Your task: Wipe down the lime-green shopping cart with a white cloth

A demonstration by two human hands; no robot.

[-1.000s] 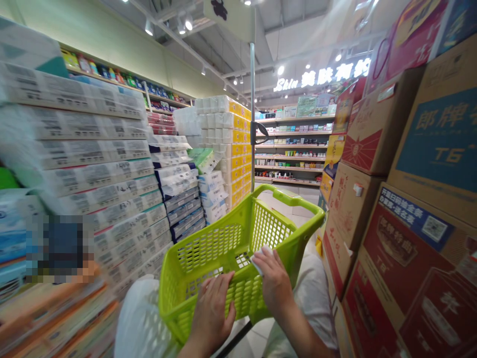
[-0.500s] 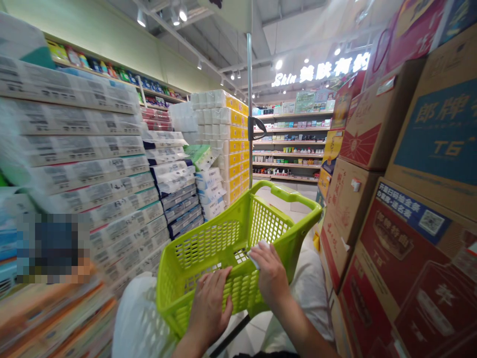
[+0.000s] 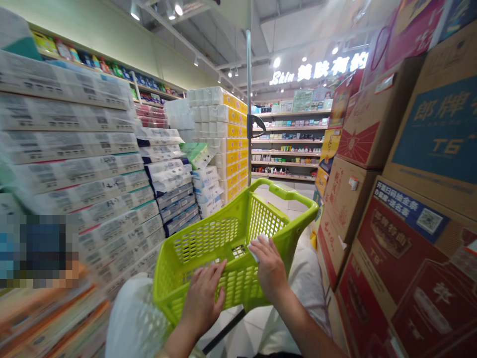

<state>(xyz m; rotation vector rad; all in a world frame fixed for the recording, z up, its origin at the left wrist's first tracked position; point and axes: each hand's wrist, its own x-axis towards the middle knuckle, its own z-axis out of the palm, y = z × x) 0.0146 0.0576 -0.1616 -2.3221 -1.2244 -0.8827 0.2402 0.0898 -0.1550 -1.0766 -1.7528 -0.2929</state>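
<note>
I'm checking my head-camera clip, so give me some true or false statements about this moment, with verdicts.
The right hand holds a white slip at the rim of the lime-green basket. True.

The left hand grips a metal pole. False: it rests on the basket.

Cardboard cartons stand left of the basket. False: they stand to its right, with wrapped toilet-roll packs to its left.

A lit sign hangs above far shelves. True.

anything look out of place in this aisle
Yes: a pack with a green top lies tilted on top of the stacked white paper packs. It sits at an angle to the neat rows around it, so it looks loosely put down.
</note>
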